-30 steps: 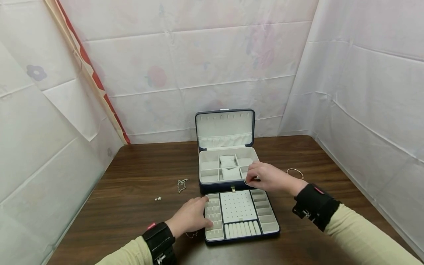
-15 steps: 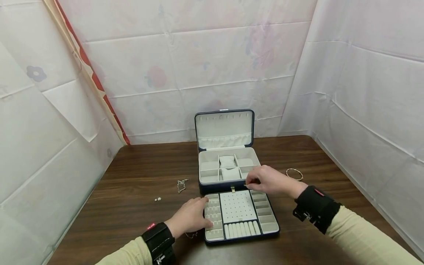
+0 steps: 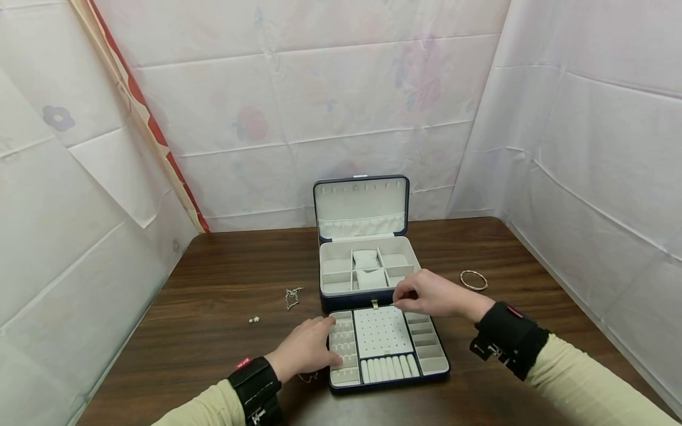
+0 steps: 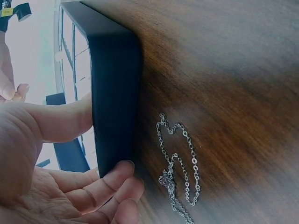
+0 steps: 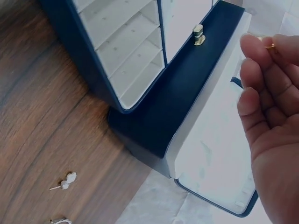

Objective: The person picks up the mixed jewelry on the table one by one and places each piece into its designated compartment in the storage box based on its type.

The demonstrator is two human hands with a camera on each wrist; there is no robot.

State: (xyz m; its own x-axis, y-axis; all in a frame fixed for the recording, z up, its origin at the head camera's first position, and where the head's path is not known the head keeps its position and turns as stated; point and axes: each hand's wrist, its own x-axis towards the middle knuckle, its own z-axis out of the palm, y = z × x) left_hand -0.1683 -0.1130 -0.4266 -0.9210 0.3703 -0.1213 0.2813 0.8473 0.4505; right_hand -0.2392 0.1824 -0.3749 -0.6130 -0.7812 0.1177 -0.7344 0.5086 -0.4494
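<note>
My left hand (image 3: 305, 350) grips the left edge of a navy jewelry tray (image 3: 390, 386), thumb over the rim and fingers along the outer wall (image 4: 114, 98). Over the tray's back right corner, my right hand (image 3: 434, 294) pinches a tiny gold-coloured piece of jewelry (image 5: 270, 45); its exact kind is mostly hidden by the fingertips. Behind the tray stands a navy jewelry box (image 3: 346, 300) with its lid raised and cream compartments showing. The tray has a dotted white panel (image 3: 382, 331), ring rolls (image 3: 390, 368) and small side compartments.
Left of the box lie a chain (image 3: 292, 297) and small earrings (image 3: 254, 319). A silver necklace (image 4: 191, 163) lies beside the left hand. On the right are a bangle (image 3: 473, 280) and a stud earring pair (image 5: 65, 181). Fabric walls (image 3: 330, 106) surround the wooden table.
My right hand has shifted slightly left and down toward the dotted panel, still pinching the tiny piece. My left hand stays on the tray edge.
</note>
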